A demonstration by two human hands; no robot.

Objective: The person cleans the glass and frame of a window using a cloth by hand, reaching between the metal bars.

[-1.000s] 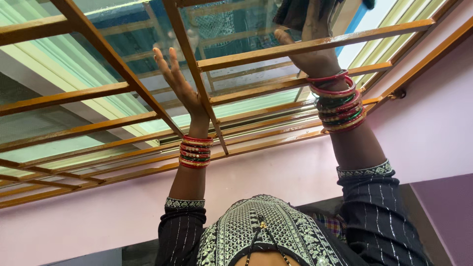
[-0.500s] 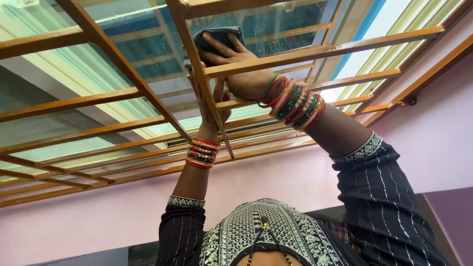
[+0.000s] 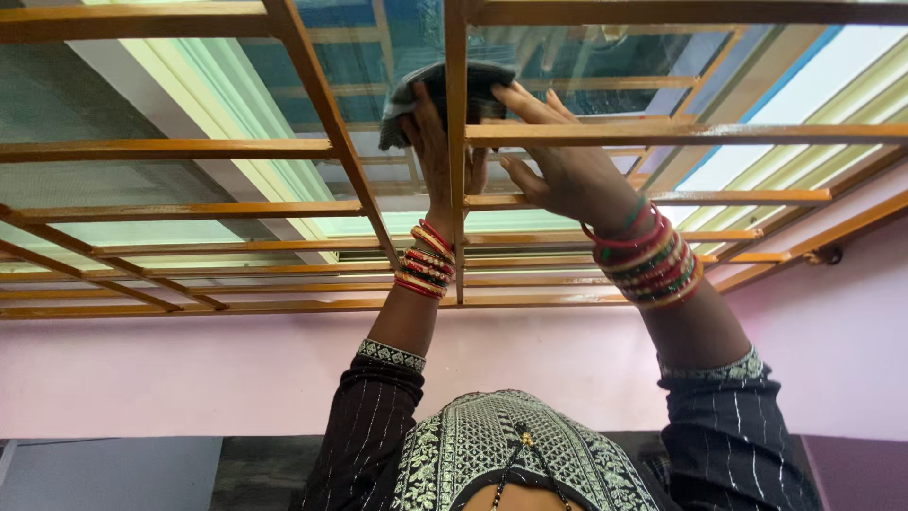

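Overhead: dark cloth point(image 3: 445, 90) at 12 o'clock, pressed flat to glass pane point(image 3: 567, 66) behind orange grille bars point(image 3: 456, 189). Left hand point(image 3: 437, 156) fingers spread against cloth; right hand point(image 3: 558, 161) fingers splayed on its edge. Soft, light, bunches easily; best pinched at hanging corner, 9 o'clock side.

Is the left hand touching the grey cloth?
Touching. The head view shows the left hand pressed up against the cloth through the orange grille, its fingers overlapping the cloth with no gap.
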